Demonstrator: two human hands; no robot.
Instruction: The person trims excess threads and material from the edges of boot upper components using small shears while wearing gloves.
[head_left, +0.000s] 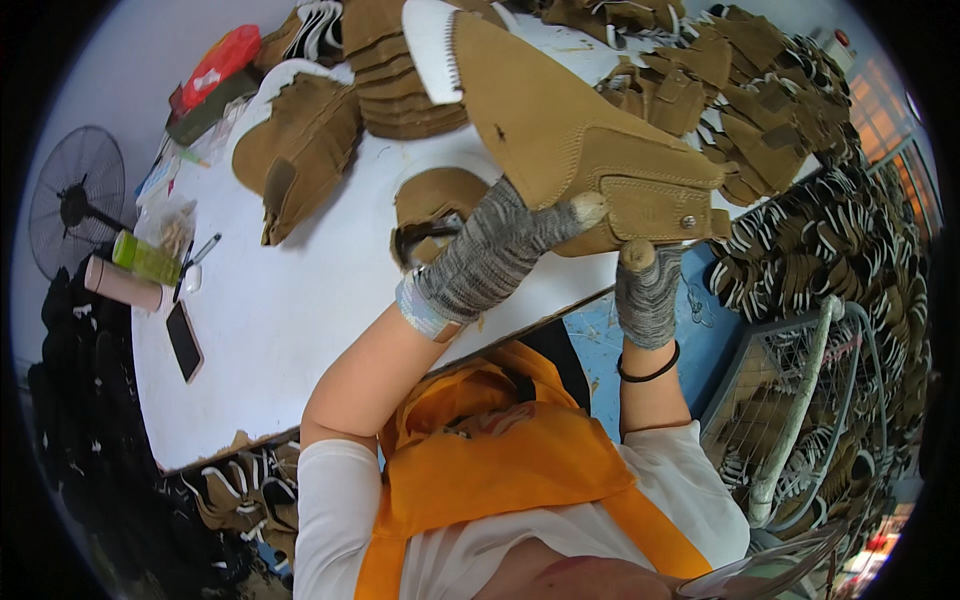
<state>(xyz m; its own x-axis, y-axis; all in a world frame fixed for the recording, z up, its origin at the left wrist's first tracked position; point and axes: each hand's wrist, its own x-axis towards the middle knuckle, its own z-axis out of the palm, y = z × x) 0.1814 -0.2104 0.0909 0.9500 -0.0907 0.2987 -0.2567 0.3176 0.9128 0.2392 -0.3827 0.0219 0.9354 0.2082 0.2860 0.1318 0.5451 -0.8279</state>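
Observation:
I hold up a tan shoe upper with stitched seams, a white lining at its far end and a strap with a round metal stud. My left hand, in a grey knit glove with bare fingertips, grips its near left edge, thumb on the face. From below, my right hand, gloved alike, pinches the edge under the strap; its other fingers are hidden behind. A curved tan piece lies on the white table beside my left hand. Farther back are a loose tan upper and a stack of uppers.
At the table's left lie a phone, a pink cylinder, a green bottle and a pen. A fan stands beyond. Heaped uppers fill the far right. A wire cart with more uppers stands by my right arm.

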